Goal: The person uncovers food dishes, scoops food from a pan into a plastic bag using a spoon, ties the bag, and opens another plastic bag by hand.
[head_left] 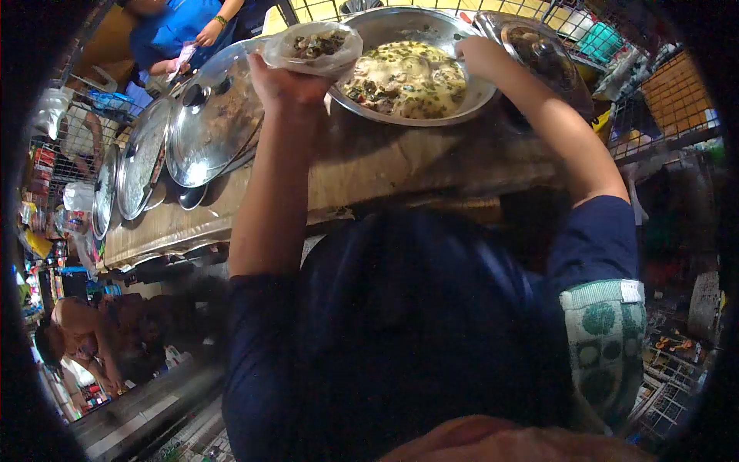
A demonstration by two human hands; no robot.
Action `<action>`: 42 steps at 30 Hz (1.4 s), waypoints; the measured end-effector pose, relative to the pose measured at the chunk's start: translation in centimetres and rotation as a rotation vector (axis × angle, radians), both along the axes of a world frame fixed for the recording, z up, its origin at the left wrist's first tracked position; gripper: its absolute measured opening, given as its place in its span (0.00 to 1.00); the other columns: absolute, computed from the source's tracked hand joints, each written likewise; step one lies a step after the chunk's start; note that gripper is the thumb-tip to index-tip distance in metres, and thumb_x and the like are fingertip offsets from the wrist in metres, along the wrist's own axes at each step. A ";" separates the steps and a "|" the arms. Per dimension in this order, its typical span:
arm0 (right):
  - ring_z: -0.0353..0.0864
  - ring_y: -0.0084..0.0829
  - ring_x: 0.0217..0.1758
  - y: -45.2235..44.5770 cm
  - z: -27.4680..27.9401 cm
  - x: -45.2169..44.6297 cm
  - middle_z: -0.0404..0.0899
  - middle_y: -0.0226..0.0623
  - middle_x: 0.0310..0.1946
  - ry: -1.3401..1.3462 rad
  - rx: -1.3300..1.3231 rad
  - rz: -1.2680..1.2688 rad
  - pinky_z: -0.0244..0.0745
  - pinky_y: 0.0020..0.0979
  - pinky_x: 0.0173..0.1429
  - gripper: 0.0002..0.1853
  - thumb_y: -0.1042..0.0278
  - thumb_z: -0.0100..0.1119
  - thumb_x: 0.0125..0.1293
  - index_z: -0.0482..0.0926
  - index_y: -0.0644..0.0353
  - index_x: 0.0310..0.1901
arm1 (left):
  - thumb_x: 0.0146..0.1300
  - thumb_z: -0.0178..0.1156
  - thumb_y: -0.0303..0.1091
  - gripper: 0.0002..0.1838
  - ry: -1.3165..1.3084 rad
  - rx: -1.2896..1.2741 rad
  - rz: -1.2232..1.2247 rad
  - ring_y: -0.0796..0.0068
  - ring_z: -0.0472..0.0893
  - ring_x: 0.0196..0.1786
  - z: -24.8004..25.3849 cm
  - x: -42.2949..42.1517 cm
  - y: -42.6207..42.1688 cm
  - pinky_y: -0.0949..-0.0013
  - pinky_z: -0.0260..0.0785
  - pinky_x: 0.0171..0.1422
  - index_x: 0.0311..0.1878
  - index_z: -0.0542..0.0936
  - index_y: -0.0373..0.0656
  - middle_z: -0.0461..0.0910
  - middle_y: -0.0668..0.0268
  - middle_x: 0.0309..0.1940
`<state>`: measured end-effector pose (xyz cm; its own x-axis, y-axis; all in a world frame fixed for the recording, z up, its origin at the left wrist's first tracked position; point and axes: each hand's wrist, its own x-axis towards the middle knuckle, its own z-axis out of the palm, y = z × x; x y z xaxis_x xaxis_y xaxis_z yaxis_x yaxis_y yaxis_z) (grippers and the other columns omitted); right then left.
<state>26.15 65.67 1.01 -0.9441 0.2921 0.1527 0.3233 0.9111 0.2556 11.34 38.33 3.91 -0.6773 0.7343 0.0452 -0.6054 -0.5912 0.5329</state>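
My left hand [289, 88] holds up a small bowl lined with clear plastic [342, 63], palm underneath it. Dark chopped food [314, 45] fills the bowl. Just to its right stands a wide metal basin [373, 31] with a creamy yellow dish [416, 69] in it, dotted with green bits and darker pieces. Over the basin's right rim reaches my right hand [479, 58], its fingers bent downward and closed. What those fingers grip, if anything, is hidden.
Several pans under glass lids [215, 115] line the table [385, 154] on the left. Another lidded pot [535, 46] stands right of the basin. Beyond the table, a person in a blue shirt [177, 31] holds paper. Wire mesh [662, 100] borders the right side.
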 end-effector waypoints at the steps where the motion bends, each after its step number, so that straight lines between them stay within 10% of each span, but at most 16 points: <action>1: 0.78 0.40 0.36 -1.6 0.4 0.3 0.77 0.40 0.29 -0.058 -0.152 0.016 0.71 0.40 0.40 0.07 0.67 0.55 0.49 0.78 0.55 0.31 | 0.58 0.22 0.67 0.40 0.007 0.030 0.000 0.42 0.50 0.66 0.0 -0.1 -0.2 0.29 0.41 0.61 0.67 0.47 0.48 0.47 0.51 0.66; 10: 0.78 0.36 0.41 -3.7 -1.1 -0.9 0.80 0.41 0.36 -0.191 -0.728 -0.003 0.71 0.33 0.45 0.12 0.69 0.58 0.49 0.81 0.54 0.38 | 0.57 0.23 0.68 0.41 0.044 0.075 -0.026 0.42 0.48 0.66 -0.7 -0.7 -0.1 0.28 0.40 0.60 0.67 0.47 0.51 0.46 0.52 0.66; 21: 0.73 0.19 0.24 -0.2 6.4 1.7 0.77 0.32 0.25 -0.077 -0.829 0.036 0.66 0.22 0.24 0.15 0.68 0.60 0.45 0.80 0.60 0.38 | 0.57 0.26 0.68 0.41 0.125 0.068 0.060 0.47 0.55 0.64 -0.9 -1.0 1.3 0.36 0.43 0.64 0.65 0.53 0.47 0.53 0.54 0.64; 25: 0.75 0.27 0.25 -0.3 11.0 1.8 0.78 0.35 0.23 0.026 -0.638 0.102 0.69 0.29 0.30 0.10 0.72 0.56 0.46 0.80 0.61 0.32 | 0.57 0.25 0.69 0.43 0.043 0.032 0.021 0.47 0.55 0.64 -0.8 0.0 2.2 0.36 0.42 0.64 0.64 0.54 0.45 0.54 0.52 0.64; 27: 0.76 0.36 0.44 -5.2 16.2 1.5 0.77 0.43 0.42 -0.164 -0.444 -0.095 0.72 0.36 0.47 0.14 0.63 0.57 0.54 0.80 0.58 0.41 | 0.56 0.25 0.70 0.44 -0.050 0.125 -0.077 0.47 0.55 0.64 -1.0 0.9 2.7 0.36 0.41 0.64 0.64 0.54 0.43 0.53 0.51 0.64; 29: 0.76 0.38 0.44 -6.2 16.3 0.8 0.77 0.44 0.41 -0.044 -0.394 -0.041 0.71 0.37 0.46 0.13 0.64 0.57 0.53 0.80 0.59 0.40 | 0.59 0.22 0.63 0.40 -0.036 0.075 -0.124 0.46 0.54 0.65 -0.8 1.4 2.9 0.36 0.40 0.65 0.64 0.55 0.41 0.52 0.50 0.64; 31: 0.75 0.42 0.40 -7.2 15.4 0.3 0.76 0.46 0.36 0.101 -0.251 0.109 0.70 0.40 0.41 0.08 0.71 0.55 0.51 0.79 0.63 0.32 | 0.61 0.21 0.53 0.34 -0.271 0.602 -0.644 0.45 0.53 0.65 -2.7 0.7 3.0 0.35 0.40 0.65 0.64 0.55 0.41 0.52 0.50 0.64; 36: 0.68 0.40 0.26 -8.8 14.3 0.4 0.63 0.41 0.21 0.363 0.303 0.464 0.65 0.42 0.32 0.02 0.76 0.53 0.47 0.72 0.62 0.21 | 0.60 0.23 0.44 0.30 -0.353 0.532 -0.618 0.45 0.52 0.65 -3.4 1.0 2.4 0.36 0.40 0.66 0.63 0.56 0.40 0.53 0.51 0.64; 42: 0.69 0.40 0.27 -7.0 13.4 -0.2 0.65 0.42 0.22 0.518 0.059 0.509 0.66 0.40 0.32 0.04 0.79 0.50 0.46 0.75 0.62 0.23 | 0.62 0.29 0.41 0.26 -0.281 0.420 -0.548 0.47 0.60 0.62 -2.8 1.2 1.7 0.40 0.46 0.66 0.58 0.65 0.39 0.63 0.50 0.59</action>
<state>25.92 58.65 14.36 -0.7631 -0.1867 0.6188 -0.0445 0.9703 0.2378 12.55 40.06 1.08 -0.2469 0.9291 0.2753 -0.9520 -0.2856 0.1102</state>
